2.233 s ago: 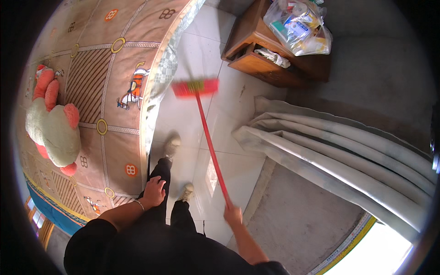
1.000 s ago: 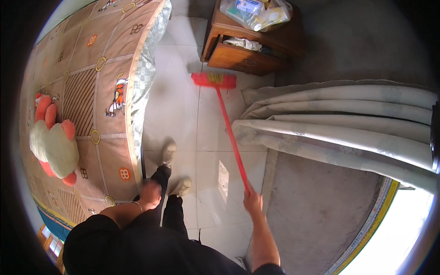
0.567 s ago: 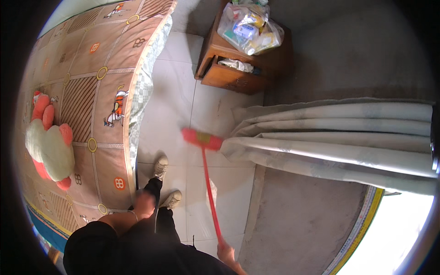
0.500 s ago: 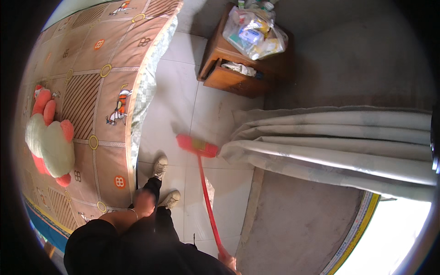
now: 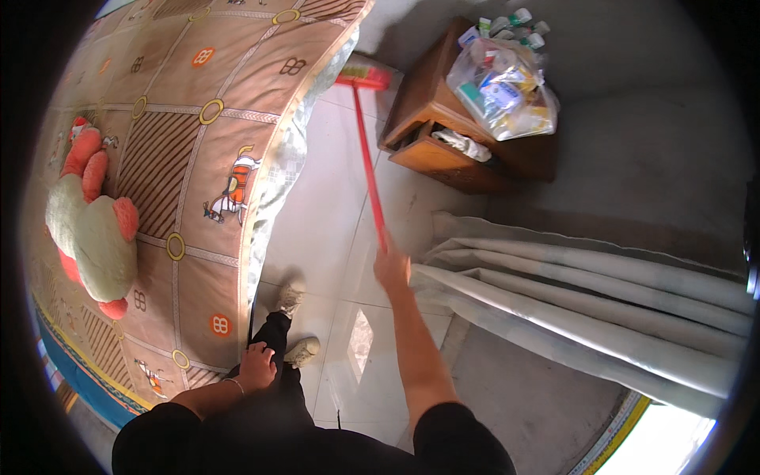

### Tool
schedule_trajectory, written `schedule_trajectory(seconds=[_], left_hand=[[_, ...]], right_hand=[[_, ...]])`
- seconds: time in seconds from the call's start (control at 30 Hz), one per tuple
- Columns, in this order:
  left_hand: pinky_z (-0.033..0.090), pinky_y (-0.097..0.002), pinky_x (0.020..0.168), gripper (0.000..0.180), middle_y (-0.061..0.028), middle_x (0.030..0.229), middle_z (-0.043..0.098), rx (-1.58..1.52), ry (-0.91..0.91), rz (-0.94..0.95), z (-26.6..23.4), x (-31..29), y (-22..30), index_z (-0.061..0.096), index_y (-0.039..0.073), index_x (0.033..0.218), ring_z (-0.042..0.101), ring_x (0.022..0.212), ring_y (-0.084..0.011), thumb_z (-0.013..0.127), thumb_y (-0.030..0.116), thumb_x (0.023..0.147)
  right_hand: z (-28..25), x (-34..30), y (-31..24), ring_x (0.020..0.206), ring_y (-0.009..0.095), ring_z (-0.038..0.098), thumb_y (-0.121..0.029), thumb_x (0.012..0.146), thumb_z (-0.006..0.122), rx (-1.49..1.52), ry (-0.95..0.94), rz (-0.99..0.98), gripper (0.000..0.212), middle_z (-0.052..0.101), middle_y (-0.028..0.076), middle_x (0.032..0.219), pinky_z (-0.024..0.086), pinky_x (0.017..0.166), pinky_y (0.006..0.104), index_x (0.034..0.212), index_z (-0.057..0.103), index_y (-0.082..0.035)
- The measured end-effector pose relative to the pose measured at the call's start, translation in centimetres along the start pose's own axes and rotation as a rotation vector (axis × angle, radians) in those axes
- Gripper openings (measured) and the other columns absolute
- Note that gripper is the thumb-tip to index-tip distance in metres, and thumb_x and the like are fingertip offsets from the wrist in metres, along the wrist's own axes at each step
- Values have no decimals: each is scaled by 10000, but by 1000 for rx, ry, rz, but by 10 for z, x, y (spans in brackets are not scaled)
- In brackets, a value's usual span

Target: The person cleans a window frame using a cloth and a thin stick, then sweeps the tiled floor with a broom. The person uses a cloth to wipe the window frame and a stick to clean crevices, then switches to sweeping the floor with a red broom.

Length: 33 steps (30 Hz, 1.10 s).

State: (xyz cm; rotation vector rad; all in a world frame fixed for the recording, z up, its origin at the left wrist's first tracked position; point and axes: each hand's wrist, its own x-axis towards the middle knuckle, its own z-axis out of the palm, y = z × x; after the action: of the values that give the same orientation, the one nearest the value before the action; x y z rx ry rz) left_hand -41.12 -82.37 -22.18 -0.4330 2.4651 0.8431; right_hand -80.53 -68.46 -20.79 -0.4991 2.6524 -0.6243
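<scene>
In the head view my right hand (image 5: 392,267) is closed round the end of a broom's red handle. My right arm reaches forward over the tiles. The broom (image 5: 367,158) extends away from me, and its red and green head lies far off on the floor, between the bed and the wooden cabinet. My left hand (image 5: 258,369), with a bracelet at the wrist, lies on my dark trouser leg beside the bed. It holds nothing, and its fingers are slightly bent and apart.
The bed (image 5: 170,297) with a brown patterned cover fills the left, a plush toy (image 5: 101,249) on it. A wooden cabinet (image 5: 431,95) with a drawer pulled out bears a plastic bag (image 5: 507,95) and bottles. A pale curtain (image 5: 586,301) hangs at the right.
My right hand has moved forward from the lower edge with the broom, whose head has gone far up to beside the cabinet. My left hand remains by my leg.
</scene>
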Motion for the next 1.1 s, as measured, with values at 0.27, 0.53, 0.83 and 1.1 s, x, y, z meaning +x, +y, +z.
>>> schedule_trajectory(seconds=[0.27, 0.53, 0.83, 1.1], left_hand=[[415, -455, 875, 302, -124, 1134, 496, -53, -38, -60, -4, 7, 2, 571, 93, 1010, 460, 1099, -315, 638, 191, 732], [447, -456, 819, 286, -142, 1034, 511, -45, -72, -14, -14, 23, 13, 561, 75, 973, 497, 1019, -335, 648, 154, 712], [451, -462, 815, 314, -150, 1071, 505, 55, -69, 73, -6, 13, 13, 562, 69, 1007, 495, 1040, -339, 647, 139, 712], [453, -469, 823, 288, -155, 1149, 483, 214, -109, 244, 18, -23, 19, 611, 89, 998, 444, 1106, -334, 630, 151, 717]], right_hand=[[67, 1, -9, 747, 450, 610, -175, 896, 477, 58, -177, 170, 561, 632, 250, 815, 498, 679, 504, 1420, 277, -150], [-31, -309, -15, 742, 416, 625, -169, 876, 536, 46, -439, 541, 548, 640, 213, 810, 500, 620, 478, 1392, 362, -231], [-106, -273, 38, 667, 392, 614, -185, 891, 520, -42, -240, 513, 410, 592, 245, 748, 466, 563, 443, 1299, 502, -143], [-17, -385, 46, 841, 441, 606, -160, 885, 500, 204, -221, 623, 462, 618, 272, 844, 492, 706, 487, 1342, 446, -201]])
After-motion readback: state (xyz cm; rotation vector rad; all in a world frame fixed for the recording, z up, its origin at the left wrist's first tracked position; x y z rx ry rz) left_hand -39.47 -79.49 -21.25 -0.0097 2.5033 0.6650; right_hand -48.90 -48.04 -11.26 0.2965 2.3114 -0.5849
